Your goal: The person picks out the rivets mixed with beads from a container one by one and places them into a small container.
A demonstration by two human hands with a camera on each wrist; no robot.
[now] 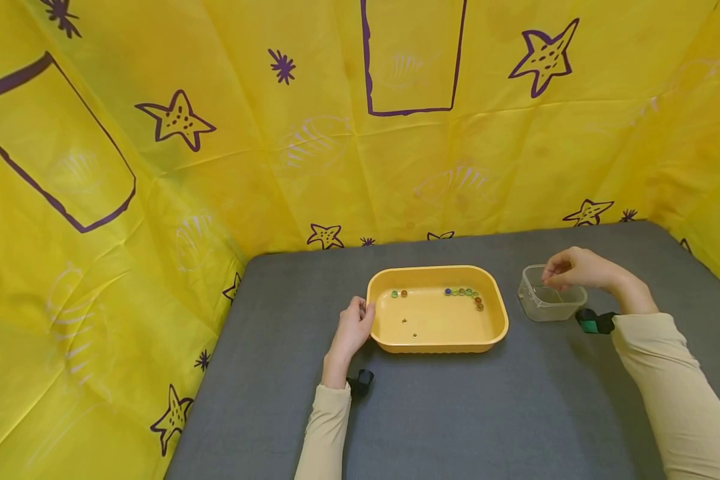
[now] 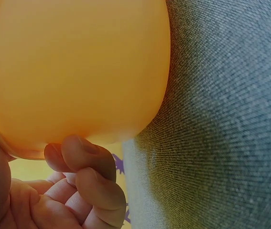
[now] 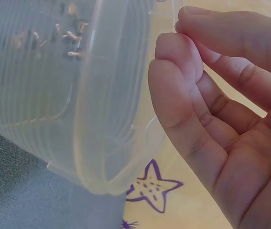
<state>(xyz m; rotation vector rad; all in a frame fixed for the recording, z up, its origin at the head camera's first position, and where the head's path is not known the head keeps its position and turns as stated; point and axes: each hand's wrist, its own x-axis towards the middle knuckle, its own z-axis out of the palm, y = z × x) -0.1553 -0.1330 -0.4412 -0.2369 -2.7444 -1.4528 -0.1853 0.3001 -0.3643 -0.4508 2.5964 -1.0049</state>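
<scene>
My left hand [image 1: 355,327] grips the left end of a yellow plastic tray [image 1: 438,347], fingers curled under its rim in the left wrist view. Inside, a green and an amber marble [image 1: 405,293] lie at the back left. Several more glass marbles [image 1: 469,292], one blue, line the back right corner. Two tiny metal pieces [image 1: 415,335] sit toward the tray's front. Over a clear plastic container [image 1: 549,312] hangs my right hand [image 1: 582,268], thumb and fingertips drawn together; I cannot tell whether they pinch anything. Small coppery pieces [image 3: 73,36] show through the container's wall.
Grey cloth [image 1: 456,413] covers the table. Behind it and along the sides hangs a yellow curtain [image 1: 348,167] with purple starfish drawings. Each wrist wears a dark camera strap; the right one [image 1: 597,323] is beside the clear container.
</scene>
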